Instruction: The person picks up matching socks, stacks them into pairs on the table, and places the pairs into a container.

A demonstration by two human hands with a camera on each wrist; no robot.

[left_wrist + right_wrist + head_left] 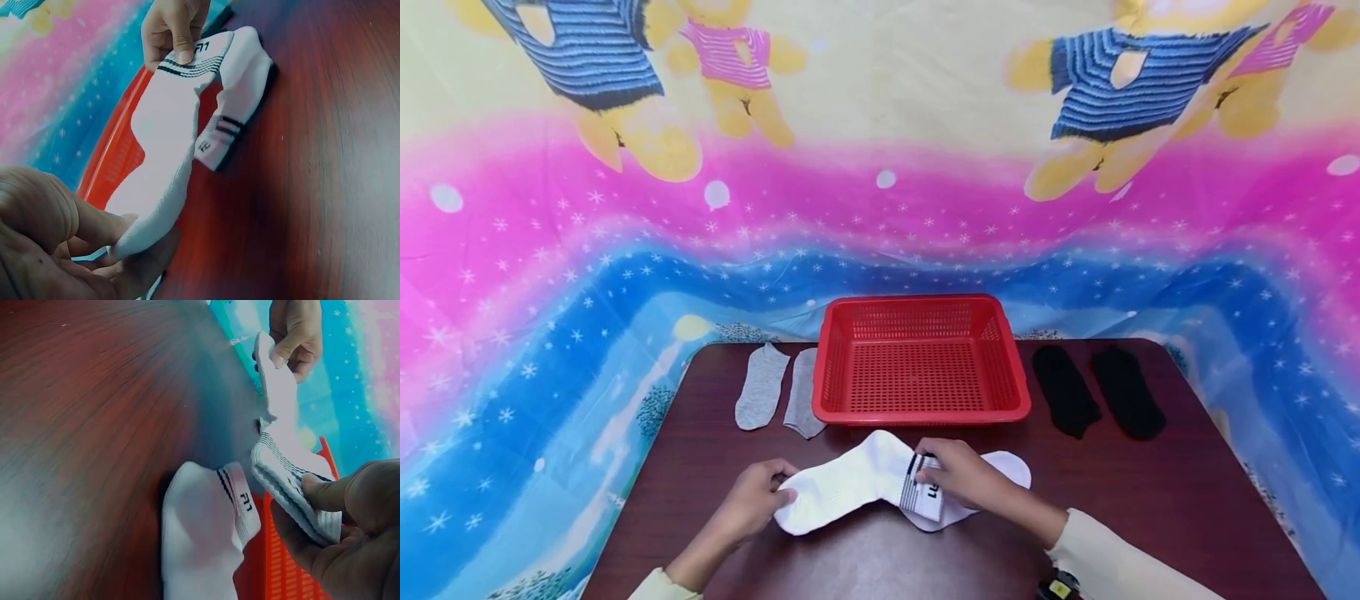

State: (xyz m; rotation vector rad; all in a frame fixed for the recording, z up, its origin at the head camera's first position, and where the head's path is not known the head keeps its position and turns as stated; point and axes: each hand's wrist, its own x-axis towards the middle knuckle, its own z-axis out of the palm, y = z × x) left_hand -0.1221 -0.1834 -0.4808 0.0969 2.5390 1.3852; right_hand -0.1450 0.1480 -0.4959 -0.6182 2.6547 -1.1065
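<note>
A white sock with dark stripes and lettering on its cuff is stretched sideways between both hands, lifted off the table. My left hand pinches its toe end between thumb and fingers. At the cuff, my right hand grips with the thumb on the striped band, as the right wrist view also shows. A second white sock with similar stripes lies on the table below the right hand. In the head view the held sock and right forearm partly hide this second sock.
Behind the hands, a red plastic basket stands on the dark wooden table. A light grey sock and a darker grey sock lie left of it. To its right are two black socks. A patterned cloth hangs behind.
</note>
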